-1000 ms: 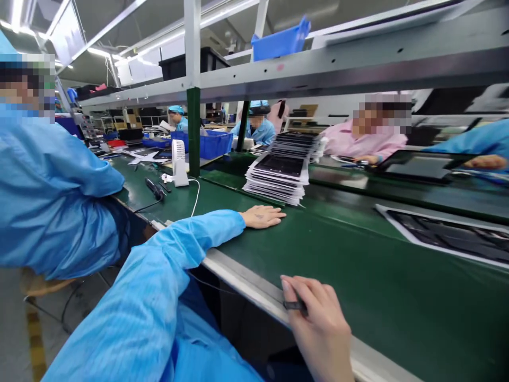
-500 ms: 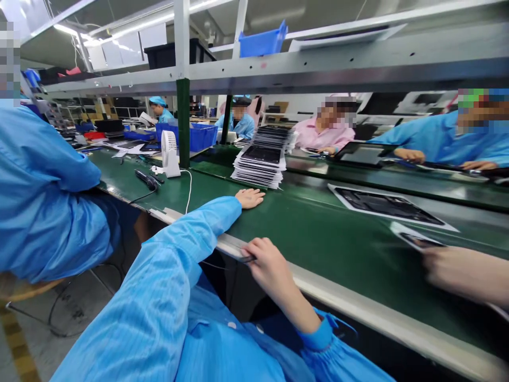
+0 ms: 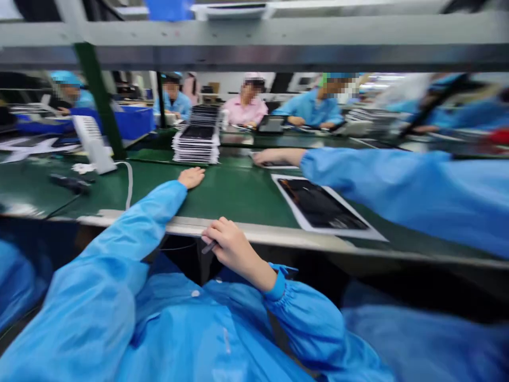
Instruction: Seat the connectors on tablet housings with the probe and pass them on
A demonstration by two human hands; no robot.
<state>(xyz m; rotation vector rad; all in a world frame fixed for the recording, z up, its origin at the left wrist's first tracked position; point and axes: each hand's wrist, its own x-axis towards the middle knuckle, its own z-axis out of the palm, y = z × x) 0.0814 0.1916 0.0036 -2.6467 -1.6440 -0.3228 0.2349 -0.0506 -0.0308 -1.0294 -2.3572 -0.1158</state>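
Observation:
My left hand (image 3: 191, 178) lies flat on the green bench top (image 3: 246, 196), fingers spread, just in front of a tall stack of white sheets with black panels (image 3: 196, 140). Nothing shows in it. Over the bench's pale front edge, my right hand (image 3: 225, 241) is closed around a thin dark tool (image 3: 209, 247), whose other end is hidden in the fingers. To the right lies a black panel on a white sheet (image 3: 322, 204), touched by neither of my hands.
A co-worker's blue sleeve (image 3: 382, 185) reaches in from the right, its hand near another sheet. On the left are a white fan (image 3: 93, 143), its cable, a dark corded tool (image 3: 69, 183) and a blue bin (image 3: 137, 122). A metal shelf beam (image 3: 254, 42) crosses above.
The view has swung to the right. The co-worker's arm now reaches farther over the bench, and one panel sheet lies nearer the front edge. My hands keep much the same pose.

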